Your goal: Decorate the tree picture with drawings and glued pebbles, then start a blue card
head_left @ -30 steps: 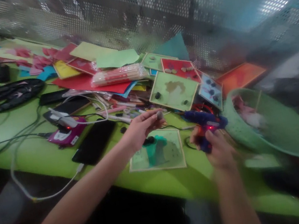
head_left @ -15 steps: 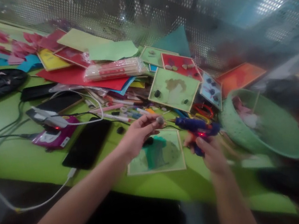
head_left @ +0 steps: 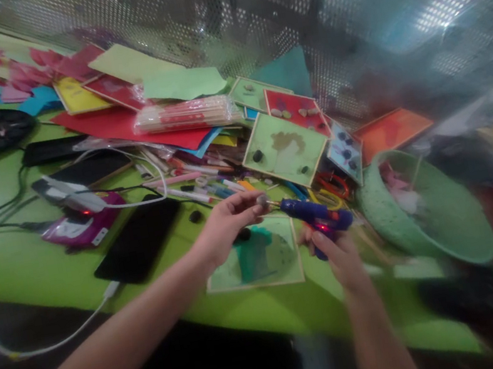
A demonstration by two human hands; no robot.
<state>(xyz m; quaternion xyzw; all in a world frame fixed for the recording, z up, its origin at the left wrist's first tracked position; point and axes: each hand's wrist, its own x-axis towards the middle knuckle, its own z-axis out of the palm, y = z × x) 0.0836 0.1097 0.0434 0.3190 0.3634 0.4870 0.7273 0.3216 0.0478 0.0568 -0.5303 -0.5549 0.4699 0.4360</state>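
Between its fingertips my left hand (head_left: 234,220) pinches a small grey pebble (head_left: 262,200). My right hand (head_left: 335,251) is wrapped round the grip of a dark blue glue gun (head_left: 311,214), whose red light glows. The gun's nozzle points left, at or very near the pebble; whether it touches I cannot tell. Below both hands lies a light green framed card (head_left: 283,260) with a darker green painted shape. A black pebble (head_left: 243,234) sits near the card's upper left, partly hidden by my left hand. Another black pebble (head_left: 195,216) lies on the table to the left.
Finished-looking cards with pebbles, such as a green one (head_left: 285,147), lean at the back. A green bowl (head_left: 427,210) stands on the right. To the left are a black phone (head_left: 141,238), a purple power strip (head_left: 85,229) and cables. Wrapped sticks (head_left: 186,115) lie behind the pens.
The glue gun has moved left, bringing its nozzle up to the pebble in my left hand. The whole view has shifted slightly.
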